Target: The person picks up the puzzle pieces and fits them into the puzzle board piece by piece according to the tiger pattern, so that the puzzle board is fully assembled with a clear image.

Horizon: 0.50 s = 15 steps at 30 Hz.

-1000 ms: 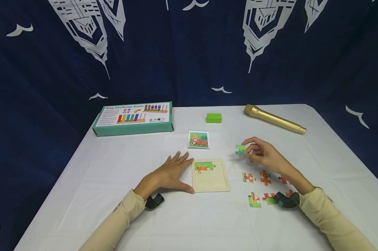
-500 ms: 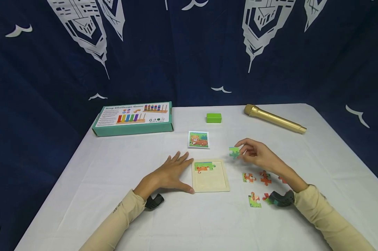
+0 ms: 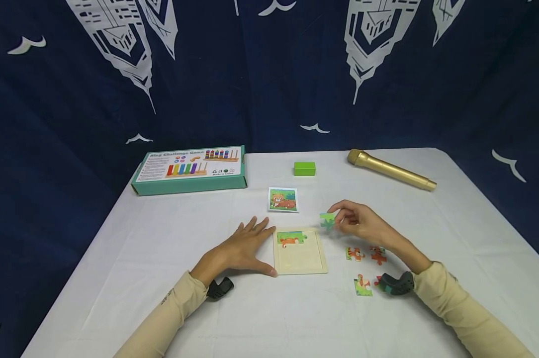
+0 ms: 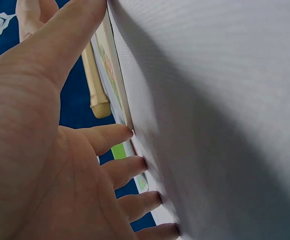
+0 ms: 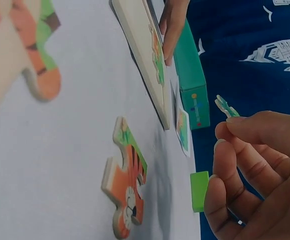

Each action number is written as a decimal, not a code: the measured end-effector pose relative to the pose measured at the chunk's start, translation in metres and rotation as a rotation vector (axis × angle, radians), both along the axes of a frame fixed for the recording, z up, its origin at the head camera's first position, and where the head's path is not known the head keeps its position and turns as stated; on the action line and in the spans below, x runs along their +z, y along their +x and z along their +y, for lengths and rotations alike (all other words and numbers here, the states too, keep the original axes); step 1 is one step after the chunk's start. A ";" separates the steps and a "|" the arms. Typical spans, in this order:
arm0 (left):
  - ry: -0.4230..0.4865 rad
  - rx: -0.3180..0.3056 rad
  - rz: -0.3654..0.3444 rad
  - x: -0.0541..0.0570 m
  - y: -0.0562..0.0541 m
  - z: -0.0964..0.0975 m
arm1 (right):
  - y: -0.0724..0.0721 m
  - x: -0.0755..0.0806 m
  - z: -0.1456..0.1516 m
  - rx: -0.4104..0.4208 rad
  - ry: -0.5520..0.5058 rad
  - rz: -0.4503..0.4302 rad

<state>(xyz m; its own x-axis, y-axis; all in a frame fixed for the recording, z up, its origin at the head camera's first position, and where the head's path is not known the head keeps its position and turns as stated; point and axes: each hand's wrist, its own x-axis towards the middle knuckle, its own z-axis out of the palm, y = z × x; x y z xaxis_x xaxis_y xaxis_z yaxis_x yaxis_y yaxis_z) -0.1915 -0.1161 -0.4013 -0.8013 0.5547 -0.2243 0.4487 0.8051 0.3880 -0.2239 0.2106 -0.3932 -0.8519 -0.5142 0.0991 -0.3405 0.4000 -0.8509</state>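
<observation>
Between thumb and fingers my right hand (image 3: 358, 221) pinches a green jigsaw piece (image 3: 326, 220), held above the table just beyond the top right corner of a wooden puzzle tray (image 3: 301, 261). Straight fingers of my left hand (image 3: 244, 248) rest spread at the tray's left side, with fingertip and thumb at its edge. Joined green and orange pieces (image 3: 292, 237) lie in the tray's upper left. Loose jigsaw pieces (image 3: 362, 285) with orange tiger parts lie right of the tray, some hidden under the right wrist. The right wrist view shows one tiger-face piece (image 5: 130, 185) up close.
Behind the tray lies a tiger picture card (image 3: 283, 200). Farther back are a green block (image 3: 304, 169), a teal game box (image 3: 189, 171) at left and a gold microphone (image 3: 392, 170) at right. A dark blue curtain (image 3: 260, 89) hangs behind the table.
My right hand has moved left with the green jigsaw piece, from right of the tray to near its top right corner. The left hand stays still at the tray.
</observation>
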 end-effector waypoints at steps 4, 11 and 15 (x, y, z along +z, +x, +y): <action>0.004 -0.003 0.000 0.000 0.001 0.000 | 0.000 -0.003 -0.002 0.018 -0.008 -0.017; 0.005 -0.008 0.000 0.001 0.001 0.000 | 0.000 -0.006 -0.003 0.044 -0.040 -0.027; -0.002 -0.009 -0.002 0.002 0.001 -0.001 | -0.001 -0.007 -0.004 0.052 -0.043 -0.045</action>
